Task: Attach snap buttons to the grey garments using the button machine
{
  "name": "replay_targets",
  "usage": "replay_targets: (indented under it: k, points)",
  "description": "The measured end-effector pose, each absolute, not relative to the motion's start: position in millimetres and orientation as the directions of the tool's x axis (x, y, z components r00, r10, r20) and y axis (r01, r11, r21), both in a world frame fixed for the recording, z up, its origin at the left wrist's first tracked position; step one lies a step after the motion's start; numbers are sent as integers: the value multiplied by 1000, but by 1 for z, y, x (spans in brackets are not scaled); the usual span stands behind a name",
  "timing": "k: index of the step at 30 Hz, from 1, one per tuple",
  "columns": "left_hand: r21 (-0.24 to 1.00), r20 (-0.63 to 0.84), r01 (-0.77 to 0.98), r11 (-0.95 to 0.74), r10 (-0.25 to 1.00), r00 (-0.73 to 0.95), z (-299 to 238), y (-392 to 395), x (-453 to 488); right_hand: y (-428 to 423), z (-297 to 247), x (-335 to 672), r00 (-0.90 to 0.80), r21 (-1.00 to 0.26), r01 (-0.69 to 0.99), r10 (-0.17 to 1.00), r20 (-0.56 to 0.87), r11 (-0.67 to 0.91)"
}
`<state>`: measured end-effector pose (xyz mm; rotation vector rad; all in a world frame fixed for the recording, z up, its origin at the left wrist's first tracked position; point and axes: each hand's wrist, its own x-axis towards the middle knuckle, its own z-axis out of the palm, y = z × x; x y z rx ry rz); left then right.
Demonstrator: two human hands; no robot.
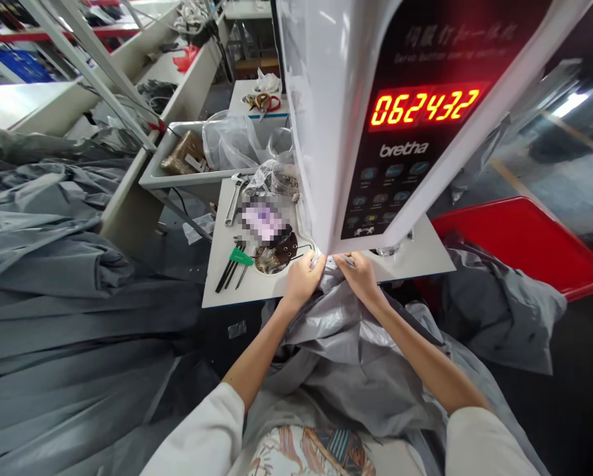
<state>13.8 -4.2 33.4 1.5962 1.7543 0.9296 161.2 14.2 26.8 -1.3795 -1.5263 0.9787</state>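
Gray fabric [336,344] lay bunched at the sewing machine [355,165], pinched by left hand [301,281] and right hand [363,277]; a dish [282,254] on the white table [428,256] held metal fittings [266,262], a red tray [519,244] right.

Left hand [302,281] and right hand [361,277] side by side at 12 o'clock, both closed and bare

Left forearm [254,354] climbs from the white left sleeve [197,430] at 7 o'clock, and right forearm [428,357] climbs from the white right sleeve [489,443] at 5 o'clock, the two arms converging into a narrow V. Both wrists bend slightly, with the backs of the hands facing up. The left fingers [316,262] curl forward and down, and the right fingers [348,262] do the same, their tips close together but not touching
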Motion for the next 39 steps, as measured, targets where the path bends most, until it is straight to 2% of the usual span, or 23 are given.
replay_targets:
  k: [5,10,17,20,23,27,35,39]
  points:
    - [776,19,628,67,991,-129,21,2,15,19,20,157,37,-933,357,998,48,32]
    - [761,73,649,16,991,-110,16,3,14,19,17,157,43,-904,425,997,71,46]
    - [743,67,669,26,991,-113,13,2,14,17,15,157,63,-844,534,993,96,47]
    - [705,154,709,-21,980,-124,9,3,14,18,18,157,80,-787,617,993,92,23]
    - [666,283,729,-157,958,-52,6,5,13,19,19,161,90,-733,680,991,97,10]
    - [659,291,703,-268,952,90,10,7,12,18,19,169,44,-709,702,990,134,65]
    - [691,284,663,-287,952,115,16,1,9,15,14,176,-41,-692,702,980,197,168]
    - [689,298,663,-292,948,108,14,1,9,13,18,180,-132,-630,720,949,286,290]
